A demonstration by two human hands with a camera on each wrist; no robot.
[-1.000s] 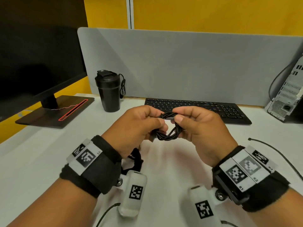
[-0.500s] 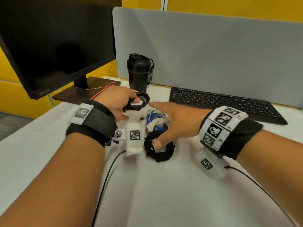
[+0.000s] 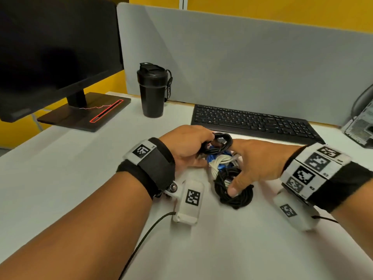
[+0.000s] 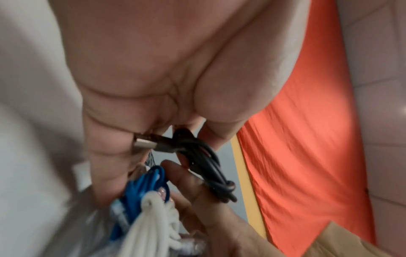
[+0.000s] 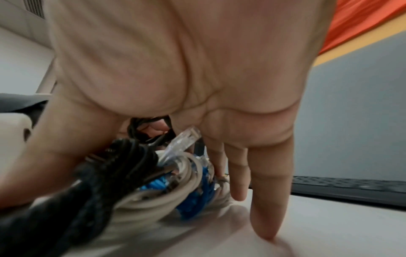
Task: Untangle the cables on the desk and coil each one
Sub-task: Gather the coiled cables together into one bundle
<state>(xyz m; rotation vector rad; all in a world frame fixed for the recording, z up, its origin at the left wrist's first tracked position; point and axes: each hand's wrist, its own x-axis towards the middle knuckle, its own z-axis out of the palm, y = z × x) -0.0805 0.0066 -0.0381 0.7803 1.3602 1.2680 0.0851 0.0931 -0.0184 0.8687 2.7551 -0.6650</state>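
My left hand pinches a small coiled black USB cable just above the desk; its metal plug shows against my fingers in the left wrist view. Below it lie a blue coiled cable, a white coiled cable and a thicker black braided coil, bunched together on the white desk. My right hand lies over this pile with straight fingers, thumb resting on the braided coil. In the right wrist view the white cable, blue cable and a clear network plug sit under my palm.
A black keyboard lies just behind the hands. A black tumbler stands at the back, and a monitor on its stand fills the left. A computer tower is at the far right. A grey partition closes the back.
A second ago both hands held the small black coil up in front of me. Since then my left hand has carried it down to the pile, and my right hand has let go and reached over the coils.
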